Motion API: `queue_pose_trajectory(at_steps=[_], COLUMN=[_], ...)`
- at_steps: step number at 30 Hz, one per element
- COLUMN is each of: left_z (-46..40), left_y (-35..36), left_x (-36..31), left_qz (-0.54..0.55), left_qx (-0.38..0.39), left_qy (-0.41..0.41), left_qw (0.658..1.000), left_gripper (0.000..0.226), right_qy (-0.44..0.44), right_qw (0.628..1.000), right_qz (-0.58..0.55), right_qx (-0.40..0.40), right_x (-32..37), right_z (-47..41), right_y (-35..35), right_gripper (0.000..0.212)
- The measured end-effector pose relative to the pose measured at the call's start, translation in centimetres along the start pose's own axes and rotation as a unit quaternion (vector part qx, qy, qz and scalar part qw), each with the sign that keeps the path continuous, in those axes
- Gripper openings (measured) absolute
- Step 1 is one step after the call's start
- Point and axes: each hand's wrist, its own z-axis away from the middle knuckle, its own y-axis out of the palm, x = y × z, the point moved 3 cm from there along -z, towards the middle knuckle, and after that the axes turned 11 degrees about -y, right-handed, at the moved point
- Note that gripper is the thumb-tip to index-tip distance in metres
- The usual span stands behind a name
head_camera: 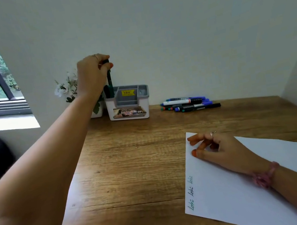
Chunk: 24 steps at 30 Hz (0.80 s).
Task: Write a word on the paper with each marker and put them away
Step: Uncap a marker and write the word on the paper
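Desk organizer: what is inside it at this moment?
In the organizer's left compartment stand dark markers; the left hand holds another marker upright above them. Other compartments look empty, though their bottoms are hidden.

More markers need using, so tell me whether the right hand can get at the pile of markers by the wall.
Probably yes: the right hand rests open on the white paper sheet, holding nothing, and bare wooden desk lies between it and the pile of markers.

Head view looks down across the desk (132,163)
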Motion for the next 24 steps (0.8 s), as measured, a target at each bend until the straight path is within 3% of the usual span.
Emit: queue_pose_trajectory(at_steps=[7, 13, 15, 19, 24], left_z=[0.5, 0.7, 0.6, 0.3, 0.8], left_y=[1.2, 0.7, 0.3, -1.0, -0.8], left_x=[2.4, 1.9, 1.6, 1.0, -1.8], left_qz=[-0.078, -0.131, -0.148, -0.08, -0.022], left_qx=[0.053, 0.032, 0.017, -0.019, -0.065], left_qy=[-0.032, 0.016, 0.017, 0.002, 0.044], left_qw=[0.995, 0.991, 0.989, 0.997, 0.997], left_gripper=[0.032, 0.034, 0.045, 0.062, 0.05], right_qy=[0.0, -0.005, -0.006, -0.009, -0.009], right_qw=[1.0, 1.0, 1.0, 1.0, 1.0], right_qz=[0.0, 0.002, 0.004, 0.008, 0.004], right_qx=[-0.005, -0.008, -0.01, -0.011, -0.007], right_x=[0.0, 0.2, 0.2, 0.3, 0.3], right_z=[0.1, 0.1, 0.1, 0.1, 0.1], right_y=[-0.1, -0.1, -0.1, -0.1, -0.1], right_gripper=[0.027, 0.027, 0.027, 0.027, 0.028])
